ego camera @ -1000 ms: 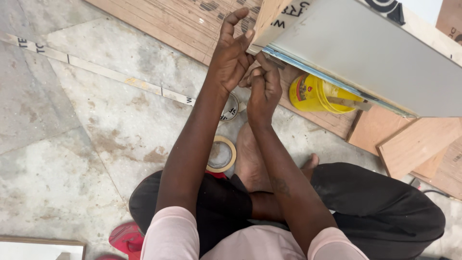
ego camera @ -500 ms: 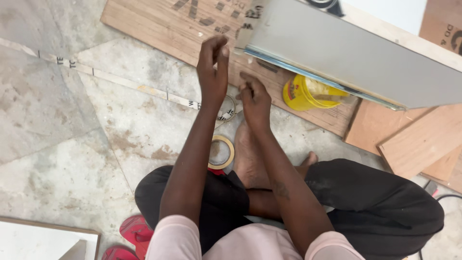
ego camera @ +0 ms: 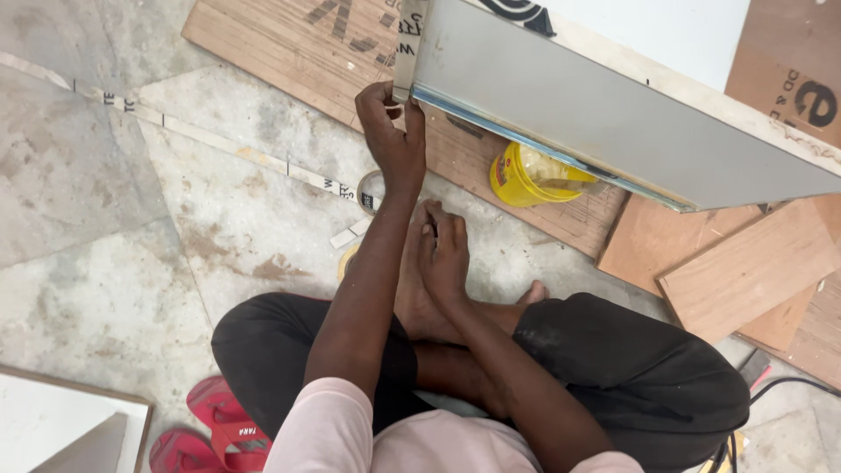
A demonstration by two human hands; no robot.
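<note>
I sit cross-legged on a stone floor. My left hand (ego camera: 390,131) is raised and pinches the near corner of a grey laminated board (ego camera: 596,109) that stands tilted over a plywood sheet (ego camera: 307,52). A strip of edge tape (ego camera: 408,39) runs up the board's left edge from my fingers. My right hand (ego camera: 442,254) has dropped low and rests with curled fingers on my foot (ego camera: 416,302), holding nothing I can see. A roll of tape (ego camera: 368,191) lies on the floor behind my left forearm, with its printed strip (ego camera: 201,140) trailing away to the left.
A yellow tub (ego camera: 530,175) with a stick in it stands under the board. Offcuts of plywood (ego camera: 745,271) lie at the right. Red sandals (ego camera: 215,425) and a white panel (ego camera: 53,429) are at the lower left. A black cable (ego camera: 788,385) runs at the lower right.
My right hand has come down from the board's corner to my foot. My left hand has stayed up at the corner and closed on it. The view has shifted slightly.
</note>
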